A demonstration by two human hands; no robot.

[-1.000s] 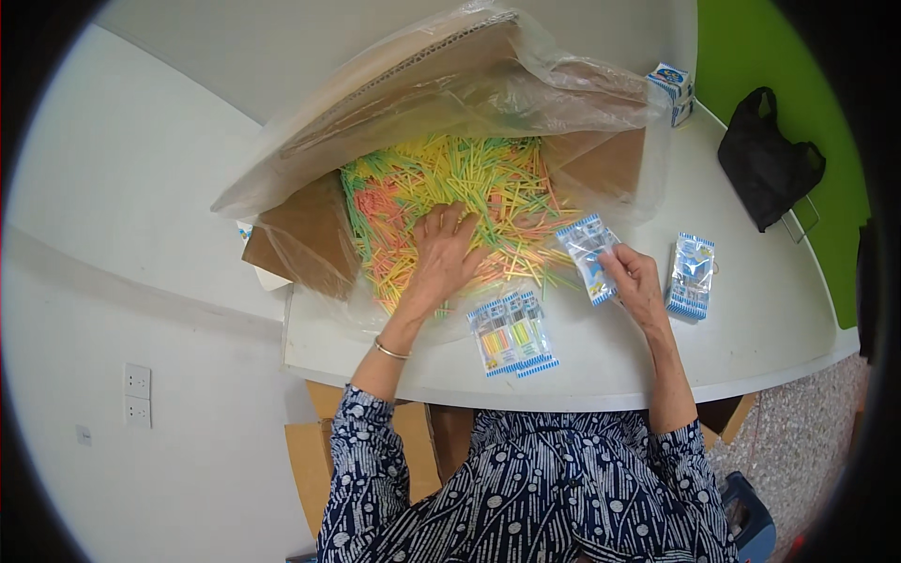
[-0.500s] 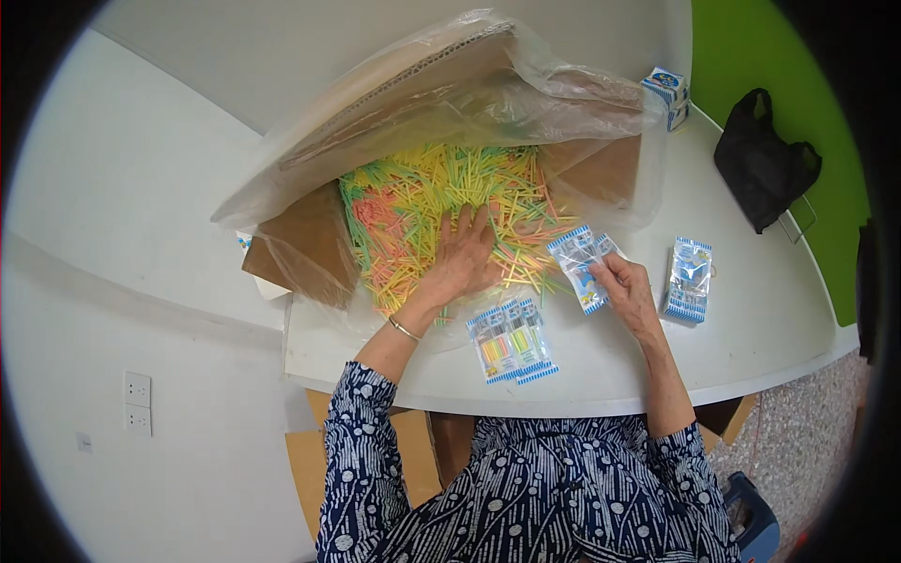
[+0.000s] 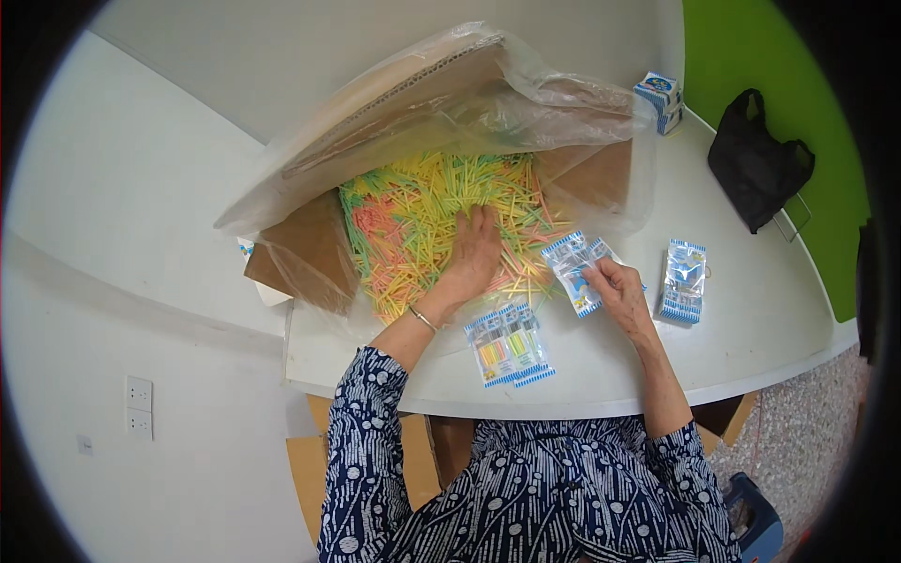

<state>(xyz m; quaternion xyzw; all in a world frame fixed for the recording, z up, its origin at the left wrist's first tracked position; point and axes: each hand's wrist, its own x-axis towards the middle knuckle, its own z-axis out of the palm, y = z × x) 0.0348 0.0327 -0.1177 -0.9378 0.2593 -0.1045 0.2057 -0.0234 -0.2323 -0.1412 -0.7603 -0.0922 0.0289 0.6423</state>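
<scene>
A lined cardboard box (image 3: 314,249) lies with its mouth toward me, heaped with thin sticks (image 3: 422,220) in yellow, green, pink and orange. My left hand (image 3: 477,251) rests on the heap, its fingers stretched out and their tips among the sticks. Pinched in my right hand (image 3: 619,291) are small blue-and-white plastic packets (image 3: 571,272), fanned beside the heap's right edge. Between my forearms lie overlapping packets (image 3: 511,347) whose clear windows show coloured sticks. A stack of similar packets (image 3: 684,281) stands right of my right hand.
Clear plastic sheeting (image 3: 563,122) drapes over the box flaps. Small blue-and-white boxes (image 3: 660,98) are stacked at the table's back right, near a black bag (image 3: 758,169). The white table (image 3: 601,385) has a curved front edge. Below it sits an open carton (image 3: 413,450).
My left hand has shifted slightly right over the sticks, with its fingers drawn closer together. The right hand still grips the packets and has moved slightly left in view.
</scene>
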